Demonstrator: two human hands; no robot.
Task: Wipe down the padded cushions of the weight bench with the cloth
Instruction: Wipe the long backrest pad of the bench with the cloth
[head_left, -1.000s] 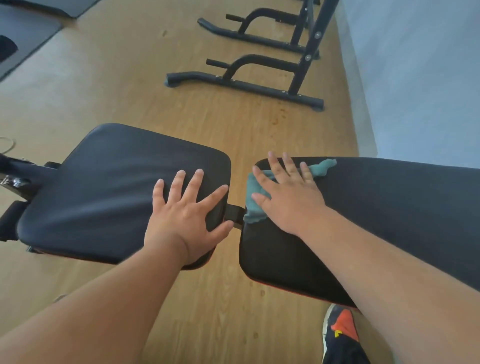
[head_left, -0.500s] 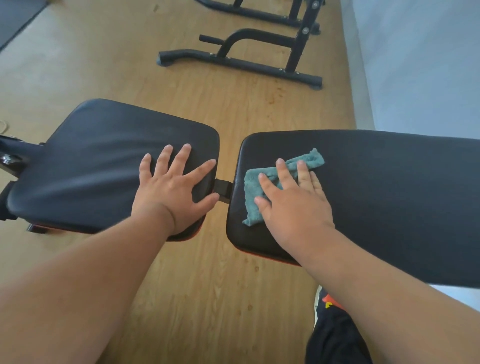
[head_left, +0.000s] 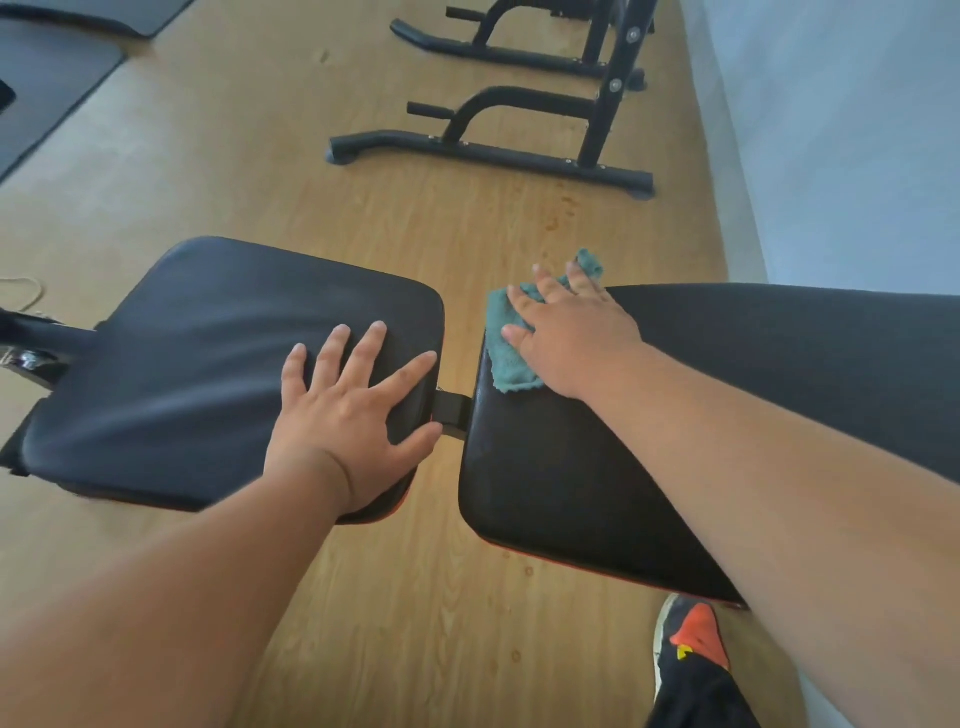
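Observation:
The weight bench has two black padded cushions: a seat cushion (head_left: 197, 353) on the left and a long back cushion (head_left: 779, 364) on the right, joined by a black bracket (head_left: 451, 410). A teal cloth (head_left: 506, 353) lies on the far left corner of the back cushion, and part of it hangs past the far edge. My right hand (head_left: 571, 332) presses flat on the cloth with straight fingers. My left hand (head_left: 353, 415) rests flat, fingers spread, on the near right corner of the seat cushion.
A black metal rack base (head_left: 493, 150) stands on the wooden floor beyond the bench. A pale wall (head_left: 831, 130) runs along the right. Dark mats (head_left: 47, 88) lie at the far left. My shoe (head_left: 693, 634) is on the floor under the back cushion's near edge.
My right hand has pushed the cloth away from me, from the middle of the back cushion's left end to its far corner. The left hand has stayed put.

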